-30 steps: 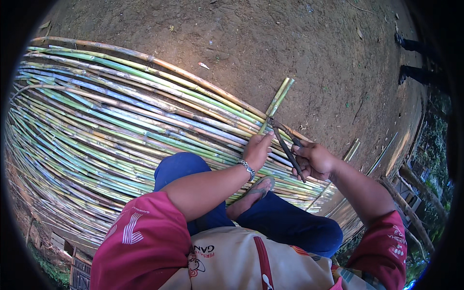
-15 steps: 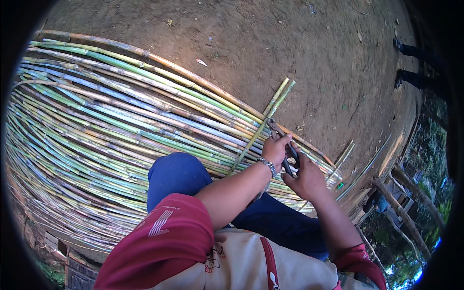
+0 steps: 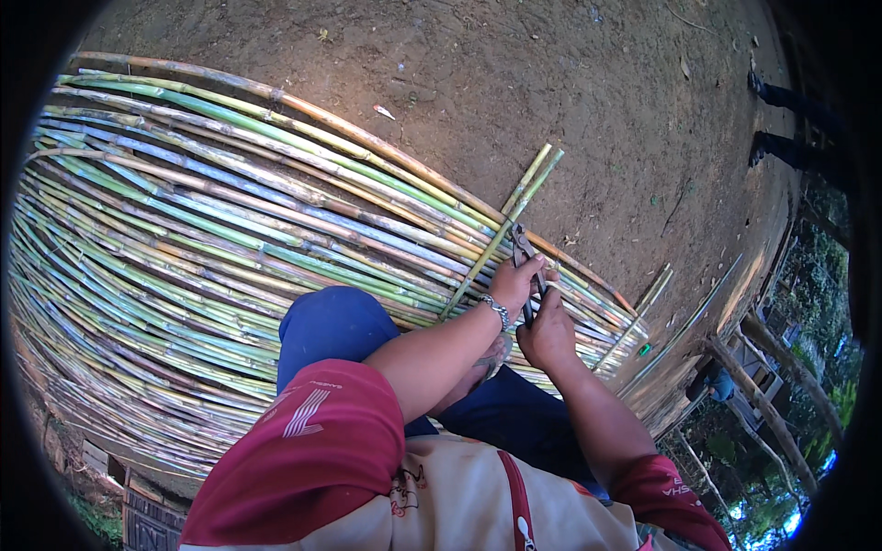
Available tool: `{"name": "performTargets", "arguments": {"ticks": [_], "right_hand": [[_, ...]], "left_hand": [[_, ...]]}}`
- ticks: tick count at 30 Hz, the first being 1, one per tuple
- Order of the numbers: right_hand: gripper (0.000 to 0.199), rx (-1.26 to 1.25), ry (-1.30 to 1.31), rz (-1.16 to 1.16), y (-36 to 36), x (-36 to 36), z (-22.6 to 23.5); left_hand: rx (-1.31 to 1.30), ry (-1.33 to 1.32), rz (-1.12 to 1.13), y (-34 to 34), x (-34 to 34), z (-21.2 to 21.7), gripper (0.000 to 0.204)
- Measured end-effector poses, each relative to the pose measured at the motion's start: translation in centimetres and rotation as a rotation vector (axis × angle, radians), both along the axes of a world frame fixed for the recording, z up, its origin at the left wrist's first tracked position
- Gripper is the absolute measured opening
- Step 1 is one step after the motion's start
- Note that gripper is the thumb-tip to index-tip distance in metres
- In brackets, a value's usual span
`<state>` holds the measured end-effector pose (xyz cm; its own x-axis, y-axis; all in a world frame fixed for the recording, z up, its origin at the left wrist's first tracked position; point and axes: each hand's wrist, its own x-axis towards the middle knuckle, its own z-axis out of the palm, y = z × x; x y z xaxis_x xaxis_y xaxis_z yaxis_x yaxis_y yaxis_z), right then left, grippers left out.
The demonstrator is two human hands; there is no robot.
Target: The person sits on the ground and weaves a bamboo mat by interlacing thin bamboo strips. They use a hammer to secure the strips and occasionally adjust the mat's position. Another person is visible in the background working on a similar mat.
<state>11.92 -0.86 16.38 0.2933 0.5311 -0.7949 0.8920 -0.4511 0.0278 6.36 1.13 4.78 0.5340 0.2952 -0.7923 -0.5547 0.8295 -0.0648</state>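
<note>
Both hands are closed at a pair of dark metal pliers [image 3: 522, 241]. Wrapped round its black handles is my right hand [image 3: 551, 332]. My left hand [image 3: 511, 285], with a metal band at the wrist, has its fingers across the middle of the tool, below the jaws. The jaws point away from me and touch or lie just over the pole row, where a pair of thin green crosspieces [image 3: 496, 241] crosses the long bamboo-like poles [image 3: 303, 207]. Whatever the jaws grip, if anything, is too small to tell. My fingers partly hide the handles.
Several poles lie side by side, spreading left. Another crosspiece [image 3: 650, 292] spans their right end. My blue-trousered knee [image 3: 333, 332] is over the near poles. Bare dirt [image 3: 588, 101] lies beyond. Another person's dark legs [image 3: 795, 101] stand far right, near wooden posts [image 3: 763, 390].
My right hand has moved left and closed the spread handles of the pliers together. My left hand has shifted slightly left, and the jaws stay by the same crosspieces.
</note>
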Motion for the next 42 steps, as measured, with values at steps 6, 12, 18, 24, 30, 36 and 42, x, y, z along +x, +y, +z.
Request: {"name": "performTargets", "arguments": {"ticks": [6,12,18,24,30,36,42], "right_hand": [[0.074,0.058,-0.166,0.043,0.9,-0.7,1.6],[0.058,-0.017,0.083,0.043,4.4,2.0,3.9],[0.030,-0.551,0.597,-0.930,11.3,5.1,4.4],[0.019,-0.539,0.555,-1.046,9.9,2.5,3.5],[0.015,-0.391,0.544,-1.021,4.8,1.2,2.2],[0.014,-0.253,0.570,-1.012,2.8,0.9,1.2],[0.016,-0.224,0.562,-0.933,1.9,1.0,0.7]], "left_hand": [[0.081,0.186,0.106,0.3,2.3,1.2,0.024],[-0.015,0.307,-0.155,2.5,2.2,2.7,0.029],[0.053,0.076,-0.113,3.9,-0.7,3.4,0.048],[0.039,0.269,-0.116,3.8,-1.1,3.0,0.039],[0.209,0.246,-0.218,2.1,-2.2,1.9,0.030],[0.252,0.172,-0.173,1.5,-2.4,1.1,0.030],[0.491,0.132,-0.527,3.7,-4.0,1.2,0.054]]}}
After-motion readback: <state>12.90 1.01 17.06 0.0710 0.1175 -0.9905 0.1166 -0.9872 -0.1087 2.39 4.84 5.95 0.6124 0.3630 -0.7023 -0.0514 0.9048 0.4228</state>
